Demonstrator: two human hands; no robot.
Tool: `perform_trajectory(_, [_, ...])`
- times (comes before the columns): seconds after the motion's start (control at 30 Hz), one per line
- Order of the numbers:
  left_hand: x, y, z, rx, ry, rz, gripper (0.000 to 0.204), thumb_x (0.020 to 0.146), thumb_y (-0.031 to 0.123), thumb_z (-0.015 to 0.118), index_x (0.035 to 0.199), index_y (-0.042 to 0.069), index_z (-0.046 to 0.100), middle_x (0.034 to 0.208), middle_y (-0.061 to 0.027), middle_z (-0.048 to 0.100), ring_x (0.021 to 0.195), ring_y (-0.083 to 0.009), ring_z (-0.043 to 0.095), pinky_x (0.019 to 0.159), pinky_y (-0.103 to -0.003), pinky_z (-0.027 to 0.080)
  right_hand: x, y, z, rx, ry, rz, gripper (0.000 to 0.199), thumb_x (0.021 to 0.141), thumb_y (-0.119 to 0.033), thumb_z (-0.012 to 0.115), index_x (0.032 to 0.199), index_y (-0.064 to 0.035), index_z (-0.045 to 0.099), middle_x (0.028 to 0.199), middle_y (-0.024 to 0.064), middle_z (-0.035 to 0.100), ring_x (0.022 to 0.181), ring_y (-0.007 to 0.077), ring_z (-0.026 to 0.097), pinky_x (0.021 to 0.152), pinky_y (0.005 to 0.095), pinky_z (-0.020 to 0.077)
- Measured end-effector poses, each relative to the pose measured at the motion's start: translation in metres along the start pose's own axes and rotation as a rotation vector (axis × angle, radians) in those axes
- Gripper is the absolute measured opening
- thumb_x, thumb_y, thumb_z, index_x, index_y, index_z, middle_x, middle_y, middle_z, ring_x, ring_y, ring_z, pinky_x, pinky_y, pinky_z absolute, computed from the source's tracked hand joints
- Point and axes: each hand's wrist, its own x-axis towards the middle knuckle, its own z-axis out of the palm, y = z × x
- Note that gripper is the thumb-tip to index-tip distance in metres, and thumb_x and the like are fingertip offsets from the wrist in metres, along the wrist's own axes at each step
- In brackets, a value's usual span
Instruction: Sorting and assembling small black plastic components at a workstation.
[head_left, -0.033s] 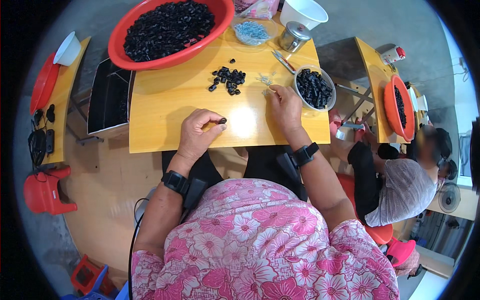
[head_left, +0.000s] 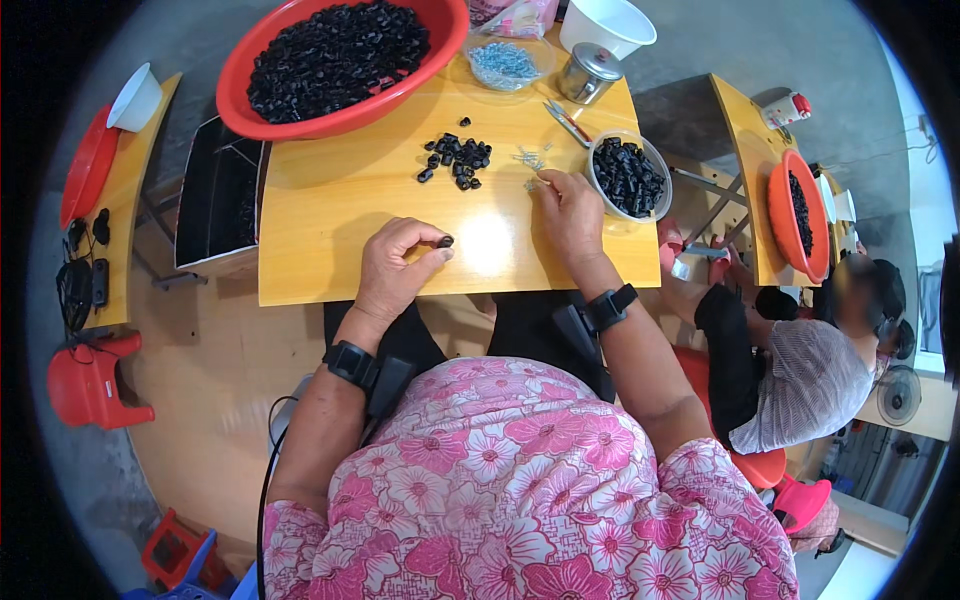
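Between the thumb and forefinger of my left hand [head_left: 397,262] is a small black plastic part [head_left: 445,242], held over the near edge of the yellow table [head_left: 345,200]. My right hand [head_left: 574,215] is pinched at the table beside a few small silver screws [head_left: 528,158]; whatever its fingertips hold is too small to make out. A loose cluster of black plastic parts [head_left: 462,155] lies beyond my hands. Just right of my right hand stands a clear round tub [head_left: 668,200] full of black parts.
A large red basin [head_left: 230,95] heaped with black parts stands far left. At the back are a clear bowl [head_left: 545,62] of screws, a lidded metal cup [head_left: 590,78], a white bowl [head_left: 612,25] and tweezers [head_left: 570,125]. A co-worker [head_left: 805,385] sits on the right.
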Motion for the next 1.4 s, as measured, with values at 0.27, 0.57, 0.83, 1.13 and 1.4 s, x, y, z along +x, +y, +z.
perform_trajectory(0.27, [0.001, 0.003, 0.002, 0.007, 0.043, -0.019, 0.01, 0.076, 0.008, 0.075, 0.083, 0.003, 0.07, 0.08, -0.0076, 0.069, 0.079, -0.0214, 0.064, 0.073, -0.032, 0.05, -0.002, 0.006, 0.008, -0.023, 0.103, -0.14, 0.011, 0.086, -0.006, 0.066, 0.096, -0.001, 0.07, 0.085, 0.0159, 0.067, 0.078, 0.0299, 0.065, 0.071, 0.0368, 0.0519])
perform_trajectory(0.57, [0.002, 0.0, 0.002, 0.039, 0.04, 0.04, 0.014, 0.073, 0.01, 0.077, 0.083, 0.004, 0.07, 0.079, -0.0073, 0.068, 0.079, -0.0233, 0.063, 0.072, -0.034, 0.05, -0.034, -0.053, 0.006, 0.805, -0.405, 0.173, 0.009, 0.093, -0.004, 0.062, 0.097, 0.0004, 0.068, 0.084, 0.003, 0.062, 0.066, 0.0068, 0.056, 0.061, 0.0218, 0.0476])
perform_trajectory(0.83, [0.001, 0.0, 0.001, 0.078, 0.015, 0.026, 0.014, 0.074, 0.012, 0.076, 0.082, 0.005, 0.069, 0.078, -0.007, 0.066, 0.078, -0.0246, 0.062, 0.071, -0.035, 0.05, -0.038, -0.06, 0.018, 0.829, -0.439, 0.154, 0.008, 0.091, -0.002, 0.061, 0.095, 0.0021, 0.066, 0.085, 0.0049, 0.062, 0.067, 0.008, 0.058, 0.062, 0.0234, 0.0486])
perform_trajectory(1.13, [0.001, 0.0, 0.0, 0.059, 0.017, 0.008, 0.014, 0.073, 0.012, 0.076, 0.081, 0.004, 0.068, 0.076, -0.0074, 0.065, 0.076, -0.0247, 0.061, 0.071, -0.035, 0.05, -0.036, -0.06, 0.025, 0.688, -0.404, 0.046, 0.008, 0.086, -0.002, 0.064, 0.094, -0.0002, 0.068, 0.083, 0.0103, 0.064, 0.07, 0.0176, 0.063, 0.063, 0.0283, 0.0513])
perform_trajectory(1.4, [0.001, -0.001, 0.001, 0.039, 0.038, -0.023, 0.014, 0.073, 0.01, 0.076, 0.079, 0.002, 0.067, 0.075, -0.008, 0.064, 0.074, -0.0238, 0.061, 0.069, -0.034, 0.05, -0.041, -0.06, 0.026, 0.458, -0.271, -0.266, 0.021, 0.08, 0.0, 0.068, 0.1, -0.006, 0.07, 0.085, 0.0136, 0.065, 0.075, 0.03, 0.066, 0.066, 0.034, 0.0535])
